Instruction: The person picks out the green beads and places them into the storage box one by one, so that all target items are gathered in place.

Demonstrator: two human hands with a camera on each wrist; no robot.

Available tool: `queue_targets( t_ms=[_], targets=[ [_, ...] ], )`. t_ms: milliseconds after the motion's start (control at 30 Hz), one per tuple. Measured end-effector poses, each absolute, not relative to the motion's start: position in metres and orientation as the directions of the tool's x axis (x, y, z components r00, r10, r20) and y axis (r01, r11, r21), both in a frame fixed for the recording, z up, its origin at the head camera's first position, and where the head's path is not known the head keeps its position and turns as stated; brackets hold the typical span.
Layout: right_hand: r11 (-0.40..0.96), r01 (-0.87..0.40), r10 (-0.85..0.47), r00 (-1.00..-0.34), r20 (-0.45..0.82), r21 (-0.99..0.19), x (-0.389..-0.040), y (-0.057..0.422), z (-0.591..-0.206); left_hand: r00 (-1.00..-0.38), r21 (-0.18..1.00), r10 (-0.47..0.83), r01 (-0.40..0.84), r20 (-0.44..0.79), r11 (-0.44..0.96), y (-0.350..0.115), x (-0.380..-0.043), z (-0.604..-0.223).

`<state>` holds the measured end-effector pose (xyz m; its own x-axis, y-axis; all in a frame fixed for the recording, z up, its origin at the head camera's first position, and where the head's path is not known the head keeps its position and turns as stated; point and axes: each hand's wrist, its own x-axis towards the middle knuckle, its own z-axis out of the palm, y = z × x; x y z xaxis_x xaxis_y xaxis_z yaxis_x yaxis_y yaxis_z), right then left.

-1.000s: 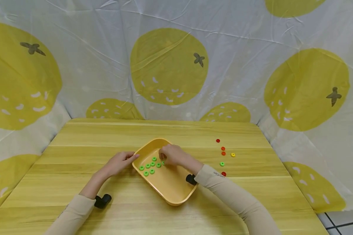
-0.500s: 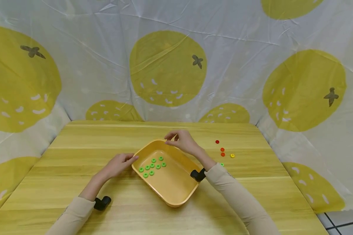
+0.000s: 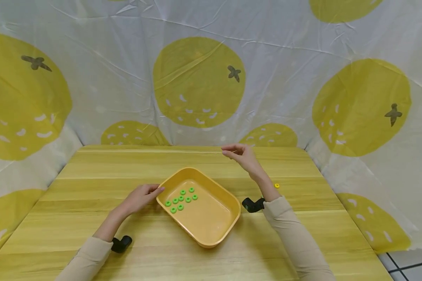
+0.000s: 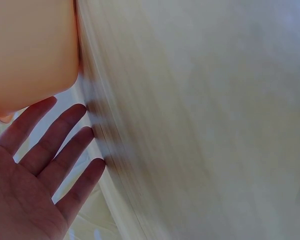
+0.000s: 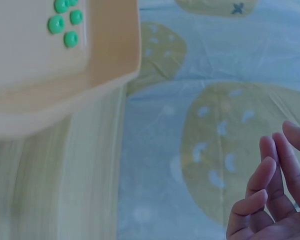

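A yellow-orange plastic basin [image 3: 211, 224] sits turned at an angle on the wooden table. Several small bright green rings [image 3: 181, 198] lie grouped in its far left part. My left hand [image 3: 140, 198] pinches the left corner of the rim, thumb on top. In the left wrist view, the index finger [image 4: 32, 122] runs along the basin's outer wall while the other fingers extend straight towards the tabletop. My right hand [image 3: 244, 158] hovers in the air beyond the basin's far right side. Its fingers [image 5: 257, 182] are bent loosely, with the thumb apart and nothing visible between them.
One small yellow ring [image 3: 276, 185] lies right of my right forearm, which hides the table behind it. A fruit-print cloth [image 3: 200, 82] hangs behind the table [image 3: 109, 168]. Black wrist cameras [image 3: 253, 205] stick out from both wrists.
My right hand has left the inside of the basin, risen over its far rim and moved right. It now covers the red and orange rings. The left hand stays at the rim.
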<state>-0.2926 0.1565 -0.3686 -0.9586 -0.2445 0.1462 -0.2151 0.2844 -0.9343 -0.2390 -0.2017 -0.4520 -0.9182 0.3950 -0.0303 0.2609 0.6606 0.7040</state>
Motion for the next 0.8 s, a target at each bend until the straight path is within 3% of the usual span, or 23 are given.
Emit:
queue_targets(
  t_ms=[433,800],
  targets=[
    [0.347,-0.082,-0.11,-0.993,0.047,-0.934,-0.26,0.209,-0.357,-0.925,0.699,0.377,0.244,-0.041,0.673,-0.201,-0.239,-0.452],
    [0.442,-0.06,-0.062,-0.997,0.037,-0.895,-0.257,0.26,-0.417,-0.92,0.698,0.39,0.259,-0.032,0.668,-0.202,-0.24,-0.452]
  ],
)
